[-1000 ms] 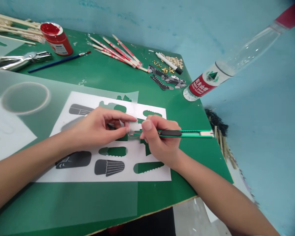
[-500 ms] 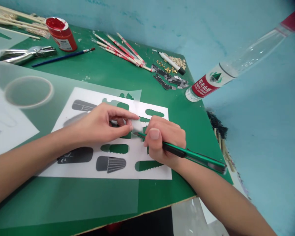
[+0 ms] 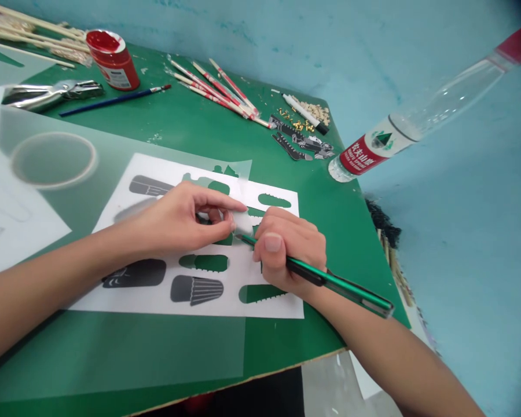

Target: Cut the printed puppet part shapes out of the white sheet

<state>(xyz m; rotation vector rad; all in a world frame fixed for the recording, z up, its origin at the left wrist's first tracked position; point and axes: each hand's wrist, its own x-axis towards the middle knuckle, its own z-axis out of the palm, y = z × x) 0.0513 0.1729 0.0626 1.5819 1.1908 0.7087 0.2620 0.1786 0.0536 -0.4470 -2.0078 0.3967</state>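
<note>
My right hand (image 3: 289, 249) is wrapped round a green and black craft knife (image 3: 338, 285), its tip by the fingertips of my left hand (image 3: 195, 217). Between the thumb and forefinger of my left hand is a small pale piece (image 3: 243, 223), and the knife tip meets its lower edge. Both hands are over a white sheet (image 3: 134, 304) with several cut-out holes and dark printed shapes, such as a striped one (image 3: 206, 291). A translucent sheet (image 3: 178, 347) extends below and to the left of it.
At the back are a red paint jar (image 3: 113, 61), a metal hole punch (image 3: 54, 95), a brush (image 3: 113, 102), wrapped sticks (image 3: 221, 90), a marker (image 3: 306, 114) and dark cut pieces (image 3: 304, 142). A bottle (image 3: 364, 152) stands near the right edge of the green table (image 3: 351, 231).
The rear end of the knife has swung slightly down and to the left. My left hand keeps its pinch, and the whole view has shifted a little.
</note>
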